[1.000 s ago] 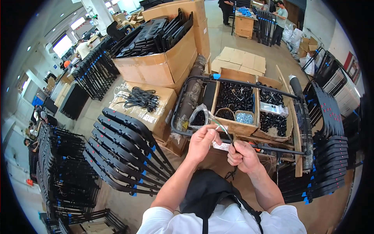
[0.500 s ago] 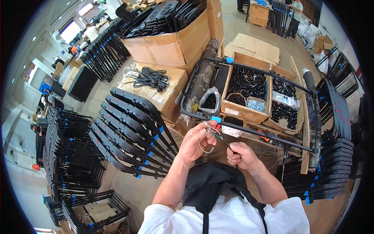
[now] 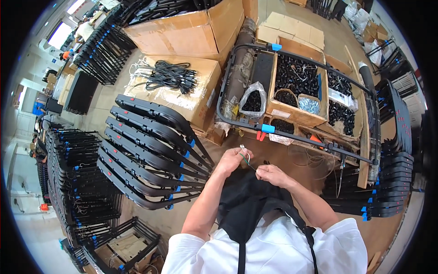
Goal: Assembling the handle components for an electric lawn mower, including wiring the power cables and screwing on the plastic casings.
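Observation:
Close in front of the black apron (image 3: pixel 242 214), my two hands hold a thin cable (image 3: pixel 247 160) between them. My left hand (image 3: pixel 231 161) pinches its light-coloured wires, and a small white connector (image 3: pixel 242 147) sticks up past the fingertips. A green wire runs across the gap to the right. My right hand (image 3: pixel 272 175) is closed around the black part of the cable, its fingers curled in. Just beyond the hands, a black tubular frame (image 3: pixel 301 137) with blue tape (image 3: pixel 268 128) lies across the workbench, apart from both hands.
Wooden boxes (image 3: pixel 296 119) of small black parts and silver screws stand on the bench. At left, curved black frames (image 3: pixel 150 130) stand in a row beside a carton (image 3: pixel 200 102) bearing coiled black power cords (image 3: pixel 169 76). More black frames (image 3: pixel 394 182) are stacked at right.
Both hands have come down toward my body, away from the blue-taped frame, still holding the cable. The whole view has shifted a little.

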Motion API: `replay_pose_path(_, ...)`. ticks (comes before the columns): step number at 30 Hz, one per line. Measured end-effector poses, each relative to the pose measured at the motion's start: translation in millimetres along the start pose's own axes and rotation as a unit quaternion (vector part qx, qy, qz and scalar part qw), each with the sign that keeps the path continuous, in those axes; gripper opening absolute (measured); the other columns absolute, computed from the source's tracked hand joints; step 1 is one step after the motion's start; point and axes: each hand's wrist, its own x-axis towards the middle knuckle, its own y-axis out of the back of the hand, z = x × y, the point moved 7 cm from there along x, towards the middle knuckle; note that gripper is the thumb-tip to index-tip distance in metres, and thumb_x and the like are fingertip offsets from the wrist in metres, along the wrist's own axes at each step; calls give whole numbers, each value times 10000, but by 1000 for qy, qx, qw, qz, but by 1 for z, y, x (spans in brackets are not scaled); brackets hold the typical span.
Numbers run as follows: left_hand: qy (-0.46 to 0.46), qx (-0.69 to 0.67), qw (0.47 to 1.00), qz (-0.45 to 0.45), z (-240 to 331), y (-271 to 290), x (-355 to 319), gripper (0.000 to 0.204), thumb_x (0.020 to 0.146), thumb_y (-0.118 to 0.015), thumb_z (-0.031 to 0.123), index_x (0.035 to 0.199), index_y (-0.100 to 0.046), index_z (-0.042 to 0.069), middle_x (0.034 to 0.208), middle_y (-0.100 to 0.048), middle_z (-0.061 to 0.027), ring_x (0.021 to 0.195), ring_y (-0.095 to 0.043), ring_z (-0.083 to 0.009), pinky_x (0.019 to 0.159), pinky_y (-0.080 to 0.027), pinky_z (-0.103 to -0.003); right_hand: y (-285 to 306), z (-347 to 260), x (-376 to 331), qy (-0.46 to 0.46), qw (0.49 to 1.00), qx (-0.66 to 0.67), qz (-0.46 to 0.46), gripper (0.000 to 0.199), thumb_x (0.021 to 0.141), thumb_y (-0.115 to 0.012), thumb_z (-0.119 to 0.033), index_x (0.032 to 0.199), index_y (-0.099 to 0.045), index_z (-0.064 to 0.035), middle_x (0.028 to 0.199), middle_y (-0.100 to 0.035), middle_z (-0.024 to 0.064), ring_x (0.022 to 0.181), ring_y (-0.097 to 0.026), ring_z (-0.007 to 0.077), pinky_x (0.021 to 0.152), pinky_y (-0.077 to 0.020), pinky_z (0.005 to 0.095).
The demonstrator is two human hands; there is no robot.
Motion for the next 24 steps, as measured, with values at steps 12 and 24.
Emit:
replay_pose_path(12, 26, -119, 993, 1, 0, 55, 84, 298, 1145, -461, 244, 1249, -610, 8, 1039, -756, -130, 1008, -729, -237, 914, -569, -368, 14, 32, 97, -21, 986, 61, 157, 375, 1092, -546, -370, 865, -621, -80, 763, -515, -49, 702, -430, 71, 641, -369, 258)
replay_pose_path(24, 93, -185, 978, -24, -5, 72, 87, 342, 1116, -562, 285, 1229, -664, -21, 897, -726, -73, 788, -703, -178, 797, -565, -316, -2, 29, 109, -63, 967, 202, 144, 345, 1099, -550, -343, 886, -625, -82, 727, -470, -74, 655, -395, 48, 595, -329, 255)
